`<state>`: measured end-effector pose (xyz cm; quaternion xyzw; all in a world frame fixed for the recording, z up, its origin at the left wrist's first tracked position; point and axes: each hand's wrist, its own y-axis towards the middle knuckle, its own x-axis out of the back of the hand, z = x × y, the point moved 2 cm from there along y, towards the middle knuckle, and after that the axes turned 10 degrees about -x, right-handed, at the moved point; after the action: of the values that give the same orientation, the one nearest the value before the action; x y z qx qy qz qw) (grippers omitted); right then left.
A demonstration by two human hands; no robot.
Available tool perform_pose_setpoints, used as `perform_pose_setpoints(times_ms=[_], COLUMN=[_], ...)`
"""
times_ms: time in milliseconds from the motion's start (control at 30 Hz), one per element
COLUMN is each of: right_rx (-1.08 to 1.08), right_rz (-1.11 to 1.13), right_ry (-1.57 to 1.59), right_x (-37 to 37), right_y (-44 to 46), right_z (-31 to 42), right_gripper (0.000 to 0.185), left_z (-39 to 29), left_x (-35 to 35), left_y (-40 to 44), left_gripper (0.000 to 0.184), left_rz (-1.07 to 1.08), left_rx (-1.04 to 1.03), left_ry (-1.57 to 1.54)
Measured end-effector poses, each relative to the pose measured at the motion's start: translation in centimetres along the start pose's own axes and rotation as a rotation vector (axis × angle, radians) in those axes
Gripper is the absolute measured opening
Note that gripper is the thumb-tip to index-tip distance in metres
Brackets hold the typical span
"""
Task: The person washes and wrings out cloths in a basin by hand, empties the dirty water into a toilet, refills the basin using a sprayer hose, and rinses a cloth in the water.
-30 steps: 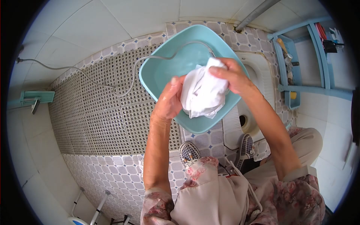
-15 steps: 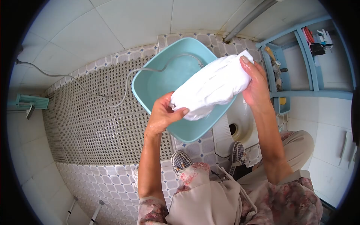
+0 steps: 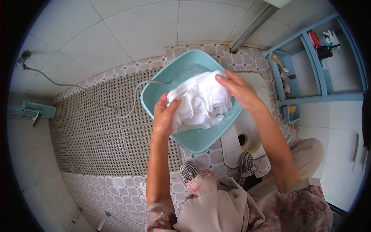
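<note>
A white cloth (image 3: 201, 100), bunched and wet-looking, hangs between my hands over a light blue plastic basin (image 3: 195, 145); its lower part meets the water. My left hand (image 3: 165, 115) grips the cloth's left edge, thumb on top. At the upper right corner, my right hand (image 3: 237, 89) pinches the cloth between thumb and fingers. Water shows in the basin around the cloth. A grey hose (image 3: 135, 91) runs over the basin's left rim, and its end lies inside, partly hidden by the cloth. Whether the cloth is a garment I cannot tell.
A squat toilet (image 3: 253, 131) lies right of the basin. Perforated grey mats (image 3: 89, 127) cover the floor to the left. On the right stands a blue shelf (image 3: 320, 98) with brushes and other items. A metal pipe (image 3: 253, 31) slants down the far wall. My shoes (image 3: 189, 172) are close to the basin.
Both hands have lowered the cloth into the basin. It was stretched out above the rim and now sags into folds, its lower part at the water. My right hand has moved left and down.
</note>
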<state>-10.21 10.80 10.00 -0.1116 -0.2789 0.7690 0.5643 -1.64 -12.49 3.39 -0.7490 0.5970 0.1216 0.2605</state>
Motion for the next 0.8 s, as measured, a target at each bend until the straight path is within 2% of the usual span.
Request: perform_pose_setpoints(times_ms=[33,133,233,267,367,400,500,533,600,633,667,700,767,800], right_rx=[-0.055,0.068,0.418,0.515,0.521,0.500,0.231,0.164,0.357,0.447,0.408,0.293,0.067,0.275], right_rz=[-0.044,-0.212,-0.452,-0.490,-0.378,-0.368,-0.223,-0.285,-0.372,-0.409,-0.314,-0.222,-0.047,-0.046], right_ry=[-0.086,-0.345,-0.678,-0.786,-1.084,-1.128,-1.115,-0.944,-0.670,-0.532,-0.353,-0.334,-0.292,-0.285], right_x=[-0.2,-1.3,-4.8,-6.1,-8.1,-8.2,-7.4,-6.7,-5.9,-5.8,-5.7,-5.7,-6.2,-7.4], right_y=[1.4,5.7,7.4,7.1,8.3,8.9,11.0,11.9,13.4,12.8,12.3,11.6,7.2,4.9], right_z=[-1.3,-5.7,-8.1,-8.5,-9.8,-9.7,-7.0,-7.5,-9.5,-9.0,-9.0,-9.2,-7.3,-7.0], right_gripper=[0.040,0.040,0.037,0.035,0.035,0.033,0.034,0.039,0.042,0.043,0.040,0.039,0.036,0.038], left_z=[1.4,6.0,10.1,9.9,9.5,9.6,12.0,11.5,10.3,10.1,10.0,9.8,8.7,8.5], left_x=[0.4,2.1,3.7,2.9,1.1,1.0,4.3,4.3,3.8,3.6,3.2,3.0,2.2,1.9], left_y=[0.5,2.1,3.9,4.2,4.9,5.2,7.4,7.0,5.4,5.0,4.6,4.3,4.0,4.1], left_gripper=[0.024,0.026,0.026,0.035,0.035,0.039,0.044,0.043,0.040,0.038,0.036,0.034,0.032,0.031], left_rz=[-0.059,-0.204,-0.206,-0.215,-0.251,-0.277,-0.359,-0.455,-0.623,-0.625,-0.630,-0.635,-0.591,-0.560], left_rx=[-0.011,-0.080,-0.129,-0.142,-0.060,-0.068,0.023,0.056,0.124,0.105,0.086,0.068,0.190,0.251], left_ry=[0.077,0.346,0.677,0.774,1.189,1.161,0.965,0.718,0.210,0.139,0.066,-0.004,-0.249,-0.371])
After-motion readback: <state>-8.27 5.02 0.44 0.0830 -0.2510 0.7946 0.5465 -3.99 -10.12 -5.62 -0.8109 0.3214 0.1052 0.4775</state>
